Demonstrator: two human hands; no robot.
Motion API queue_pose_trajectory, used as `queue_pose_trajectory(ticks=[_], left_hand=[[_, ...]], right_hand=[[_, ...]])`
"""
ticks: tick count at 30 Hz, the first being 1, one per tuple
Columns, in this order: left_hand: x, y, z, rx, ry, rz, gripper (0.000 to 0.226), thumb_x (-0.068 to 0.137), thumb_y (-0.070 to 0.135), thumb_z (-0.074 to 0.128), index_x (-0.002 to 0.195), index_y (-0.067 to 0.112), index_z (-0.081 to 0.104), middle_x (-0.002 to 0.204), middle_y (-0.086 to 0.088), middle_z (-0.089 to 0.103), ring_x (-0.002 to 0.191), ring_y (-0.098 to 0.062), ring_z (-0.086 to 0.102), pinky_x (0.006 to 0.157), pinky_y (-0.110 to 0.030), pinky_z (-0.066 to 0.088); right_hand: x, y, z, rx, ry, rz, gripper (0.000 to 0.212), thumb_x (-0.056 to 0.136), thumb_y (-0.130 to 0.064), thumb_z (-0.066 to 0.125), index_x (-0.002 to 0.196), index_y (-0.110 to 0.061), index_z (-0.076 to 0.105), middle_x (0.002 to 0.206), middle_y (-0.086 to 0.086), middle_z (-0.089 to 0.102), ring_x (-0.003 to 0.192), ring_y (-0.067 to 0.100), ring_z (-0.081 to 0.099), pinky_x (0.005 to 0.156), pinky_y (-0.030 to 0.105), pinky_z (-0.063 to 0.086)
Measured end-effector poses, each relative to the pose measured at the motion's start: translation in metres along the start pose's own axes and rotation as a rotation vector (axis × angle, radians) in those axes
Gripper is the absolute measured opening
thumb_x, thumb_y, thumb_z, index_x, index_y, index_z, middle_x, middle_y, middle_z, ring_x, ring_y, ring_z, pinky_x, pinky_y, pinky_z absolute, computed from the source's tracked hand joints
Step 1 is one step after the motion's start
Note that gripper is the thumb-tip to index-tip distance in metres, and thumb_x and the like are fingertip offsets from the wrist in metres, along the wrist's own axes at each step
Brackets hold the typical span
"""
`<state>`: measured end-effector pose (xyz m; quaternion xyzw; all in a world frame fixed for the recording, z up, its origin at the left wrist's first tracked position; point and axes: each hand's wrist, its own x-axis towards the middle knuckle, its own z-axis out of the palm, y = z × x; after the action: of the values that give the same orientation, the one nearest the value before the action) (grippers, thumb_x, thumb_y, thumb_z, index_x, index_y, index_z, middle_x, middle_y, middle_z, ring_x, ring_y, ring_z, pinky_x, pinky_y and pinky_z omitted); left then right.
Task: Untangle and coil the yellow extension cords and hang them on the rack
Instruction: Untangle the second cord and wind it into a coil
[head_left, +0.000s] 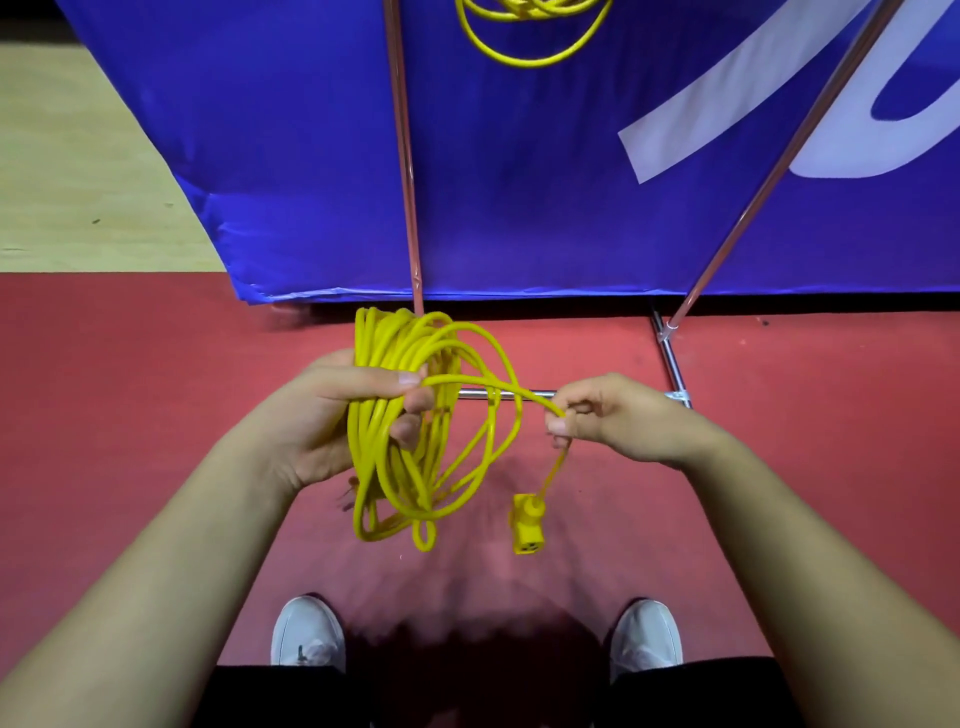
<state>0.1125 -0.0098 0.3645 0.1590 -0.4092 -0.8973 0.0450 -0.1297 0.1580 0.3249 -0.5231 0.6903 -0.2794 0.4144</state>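
Holding the coiled yellow cord (395, 452) in my left hand (337, 410), I record that fingers and thumb are curled round the gathered loops near their top, so the bundle hangs below the palm and the turns cannot spill apart. My right hand (602, 415) pinches the free tail (488, 387) between thumb and curled fingers, just above the socket end (525, 525), which dangles beneath that hand and, as far as I can judge, above the red floor (130, 389). The tail runs from my left thumb across to the right hand in a shallow arc, held out to the side so that it stays apart from the loops. Assessment: coiling is close to complete, with only this short stretch left to lay in or wrap round the bundle. The loops are uneven, and one small turn sags below the rest; it may snag when hung. The bundle is held directly in front of the rack upright (405, 171), which stands before a blue banner (519, 182). A second yellow coil (530, 31) hangs at the top edge of view, only its lower part showing; its support is out of frame, so I cannot tell how it is hung
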Motion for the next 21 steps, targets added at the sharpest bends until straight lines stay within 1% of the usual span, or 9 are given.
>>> queue_pose_trajectory(ticks=[2,4,6,8,11,13,15,17,21], left_hand=[[0.000,-0.001,-0.001,0.113,0.063,-0.050,0.024,0.067,0.011,0.078,0.082,0.003,0.061,0.067,-0.010,0.057,0.049,-0.020,0.058,0.048,-0.025,0.050],[-0.002,-0.002,-0.003,0.160,0.188,-0.078,0.015,0.064,0.008,0.077,0.074,-0.001,0.069,0.065,-0.015,0.065,0.048,-0.022,0.063,0.046,-0.026,0.053],[-0.005,-0.003,-0.004,0.130,0.220,-0.095,0.034,0.053,0.013,0.087,0.080,-0.003,0.072,0.072,-0.022,0.069,0.053,-0.025,0.068,0.048,-0.029,0.055],[-0.005,-0.007,-0.003,0.129,0.174,-0.111,0.059,0.046,0.023,0.093,0.092,-0.004,0.070,0.084,-0.027,0.070,0.061,-0.030,0.069,0.053,-0.033,0.057],[-0.001,-0.012,0.003,0.134,0.109,-0.113,0.066,0.047,0.034,0.094,0.098,0.000,0.072,0.090,-0.030,0.069,0.065,-0.031,0.070,0.056,-0.035,0.058],[0.001,-0.016,0.009,0.143,0.091,-0.111,0.062,0.044,0.037,0.095,0.091,0.003,0.075,0.087,-0.028,0.070,0.062,-0.028,0.070,0.055,-0.032,0.058],[0.002,-0.019,0.014,0.175,0.055,-0.107,0.051,0.045,0.033,0.095,0.081,0.005,0.073,0.074,-0.019,0.070,0.054,-0.024,0.067,0.052,-0.029,0.056],[0.003,-0.020,0.017,0.205,0.011,-0.098,0.040,0.052,0.027,0.092,0.076,0.008,0.068,0.060,-0.008,0.058,0.046,-0.019,0.056,0.047,-0.027,0.049],[0.006,-0.016,0.018,0.183,0.002,-0.069,0.023,0.065,0.018,0.083,0.068,0.013,0.060,0.055,0.000,0.044,0.041,-0.012,0.043,0.047,-0.023,0.038]], right_hand=[[0.000,0.002,-0.001,0.109,0.085,-0.018,0.010,0.092,-0.009,0.063,0.093,-0.008,0.073,0.069,0.009,0.064,0.068,0.013,0.058,0.072,0.034,0.049],[0.000,-0.007,-0.004,0.131,0.154,-0.070,0.018,0.094,-0.008,0.060,0.101,-0.016,0.074,0.065,-0.001,0.057,0.063,0.011,0.052,0.064,0.027,0.047],[-0.001,-0.021,-0.007,0.089,0.202,-0.124,0.020,0.095,-0.012,0.059,0.107,-0.018,0.074,0.065,-0.012,0.059,0.062,0.002,0.050,0.063,0.019,0.041],[-0.003,-0.040,-0.006,0.061,0.207,-0.177,0.020,0.094,-0.011,0.061,0.110,-0.016,0.073,0.077,-0.023,0.069,0.074,-0.007,0.059,0.068,0.010,0.041],[-0.003,-0.068,0.008,-0.029,0.152,-0.270,0.021,0.092,-0.011,0.063,0.110,-0.015,0.074,0.098,-0.013,0.075,0.088,-0.009,0.060,0.079,0.015,0.047],[-0.002,-0.081,0.022,-0.119,0.142,-0.330,0.017,0.093,-0.011,0.061,0.104,-0.010,0.074,0.089,-0.006,0.074,0.078,-0.006,0.059,0.075,0.018,0.046],[0.000,-0.088,0.028,-0.176,0.165,-0.354,0.013,0.093,-0.012,0.061,0.090,-0.009,0.073,0.067,-0.014,0.063,0.064,0.000,0.054,0.064,0.016,0.039],[-0.001,-0.088,0.025,-0.174,0.195,-0.302,0.012,0.090,-0.016,0.066,0.078,-0.013,0.069,0.053,-0.018,0.051,0.055,0.001,0.049,0.057,0.013,0.032],[-0.002,-0.065,0.012,-0.226,0.111,-0.152,0.024,0.085,-0.022,0.073,0.068,-0.016,0.058,0.057,-0.009,0.041,0.054,0.006,0.037,0.054,0.024,0.031]])
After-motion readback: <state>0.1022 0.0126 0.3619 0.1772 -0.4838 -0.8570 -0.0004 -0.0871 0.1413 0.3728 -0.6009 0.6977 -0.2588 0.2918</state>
